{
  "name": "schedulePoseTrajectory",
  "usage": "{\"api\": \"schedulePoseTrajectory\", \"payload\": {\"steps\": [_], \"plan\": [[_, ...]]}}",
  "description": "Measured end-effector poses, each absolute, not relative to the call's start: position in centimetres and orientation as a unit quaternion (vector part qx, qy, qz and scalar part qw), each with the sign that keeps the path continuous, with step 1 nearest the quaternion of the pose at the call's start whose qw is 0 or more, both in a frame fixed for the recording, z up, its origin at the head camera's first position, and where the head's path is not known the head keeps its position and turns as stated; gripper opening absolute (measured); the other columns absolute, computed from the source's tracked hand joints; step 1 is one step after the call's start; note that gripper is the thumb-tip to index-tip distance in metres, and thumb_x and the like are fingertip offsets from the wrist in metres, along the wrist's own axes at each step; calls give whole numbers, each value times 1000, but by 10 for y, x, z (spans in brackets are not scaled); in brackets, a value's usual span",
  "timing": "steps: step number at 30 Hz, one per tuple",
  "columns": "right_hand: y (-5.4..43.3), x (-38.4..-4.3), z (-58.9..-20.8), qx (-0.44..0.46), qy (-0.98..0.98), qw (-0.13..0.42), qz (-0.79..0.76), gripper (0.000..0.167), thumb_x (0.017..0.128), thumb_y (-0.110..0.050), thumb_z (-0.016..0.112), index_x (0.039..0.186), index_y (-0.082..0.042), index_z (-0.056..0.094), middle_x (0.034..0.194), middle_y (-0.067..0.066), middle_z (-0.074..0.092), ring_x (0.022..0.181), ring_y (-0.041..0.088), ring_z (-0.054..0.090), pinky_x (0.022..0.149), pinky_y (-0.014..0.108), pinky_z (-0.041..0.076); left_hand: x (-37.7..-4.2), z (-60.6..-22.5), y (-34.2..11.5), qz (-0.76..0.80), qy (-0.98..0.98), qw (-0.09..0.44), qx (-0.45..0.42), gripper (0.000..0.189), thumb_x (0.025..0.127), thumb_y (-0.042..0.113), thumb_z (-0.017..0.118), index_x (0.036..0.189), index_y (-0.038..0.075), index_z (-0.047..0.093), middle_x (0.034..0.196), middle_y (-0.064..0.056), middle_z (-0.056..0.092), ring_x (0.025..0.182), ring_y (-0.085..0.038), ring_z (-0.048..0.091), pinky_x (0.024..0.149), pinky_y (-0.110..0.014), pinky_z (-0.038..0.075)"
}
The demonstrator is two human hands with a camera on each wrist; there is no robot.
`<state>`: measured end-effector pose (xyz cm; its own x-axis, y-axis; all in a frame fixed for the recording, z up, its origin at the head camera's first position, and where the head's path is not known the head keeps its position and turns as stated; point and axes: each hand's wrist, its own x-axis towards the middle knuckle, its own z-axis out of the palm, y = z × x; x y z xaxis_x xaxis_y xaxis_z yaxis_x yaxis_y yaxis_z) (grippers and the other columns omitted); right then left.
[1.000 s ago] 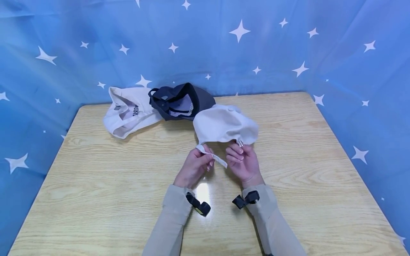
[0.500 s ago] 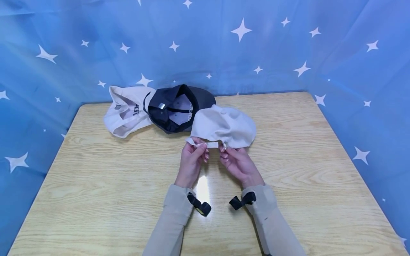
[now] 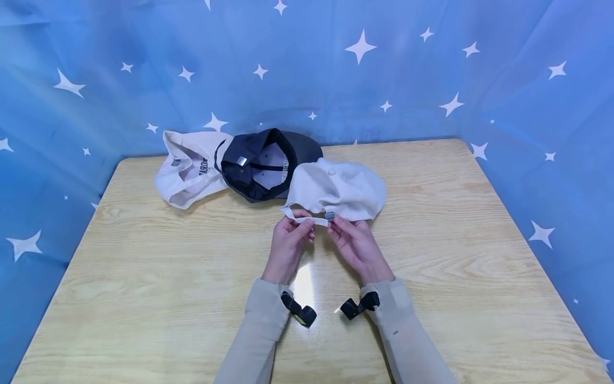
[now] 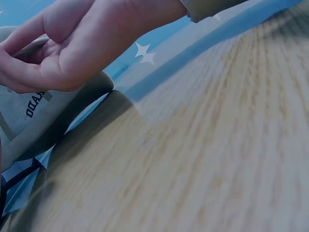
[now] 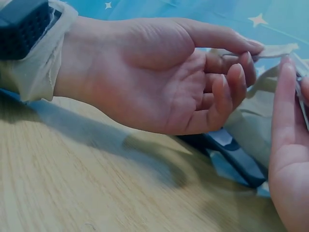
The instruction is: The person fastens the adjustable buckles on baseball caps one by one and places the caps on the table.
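One off-white baseball cap (image 3: 340, 186) is held over the far middle of the wood-grain tabletop (image 3: 182, 288). The left hand (image 3: 288, 241) pinches its strap (image 3: 317, 221), whose end lies just beside the metal buckle (image 3: 329, 216); the right hand (image 3: 358, 247) pinches the cap's edge at that buckle. Leftward sit a black cap (image 3: 244, 170), interior showing, then a white cap (image 3: 179, 178). Blue star-patterned cloth (image 3: 307, 48) hangs behind.

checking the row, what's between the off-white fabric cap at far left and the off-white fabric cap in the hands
A dark navy fabric cap lies between the left cap and the held cap, in the head view.
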<state>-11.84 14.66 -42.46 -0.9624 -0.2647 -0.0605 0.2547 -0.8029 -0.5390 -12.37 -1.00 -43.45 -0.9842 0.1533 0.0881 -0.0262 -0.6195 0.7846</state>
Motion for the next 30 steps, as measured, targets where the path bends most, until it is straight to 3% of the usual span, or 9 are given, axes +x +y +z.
{"api": "schedulePoseTrajectory", "payload": {"steps": [8, 19, 30], "plan": [[147, -114, -426, -23, 282, 147, -948, 17, 88, 5, 48, 104, 3, 50, 94, 14, 60, 80, 19, 62, 74, 23, 50, -121, -436, -11, 896, 437, 38, 69, 23, 80, 15, 66, 93, 8, 48, 82, -5, 57, 69, -15, 54, 58, -22, 45], [147, -111, -426, 11, 317, 134, -939, 24, 86, 2, 54, 109, 2, 46, 98, 13, 58, 81, 18, 61, 76, 23, 49, -117, -438, -10, 892, 444, 43, 72, 18, 81, 4, 62, 91, 6, 48, 84, -6, 54, 69, -15, 54, 57, -23, 45], [143, -117, -423, 9, 362, 108, -926, 25, 85, 0, 56, 108, 2, 47, 96, 12, 58, 80, 17, 62, 78, 23, 48, -123, -436, -11, 886, 455, 52, 73, 25, 79, 10, 66, 97, 3, 50, 87, -7, 54, 71, -15, 54, 61, -22, 46]]}}
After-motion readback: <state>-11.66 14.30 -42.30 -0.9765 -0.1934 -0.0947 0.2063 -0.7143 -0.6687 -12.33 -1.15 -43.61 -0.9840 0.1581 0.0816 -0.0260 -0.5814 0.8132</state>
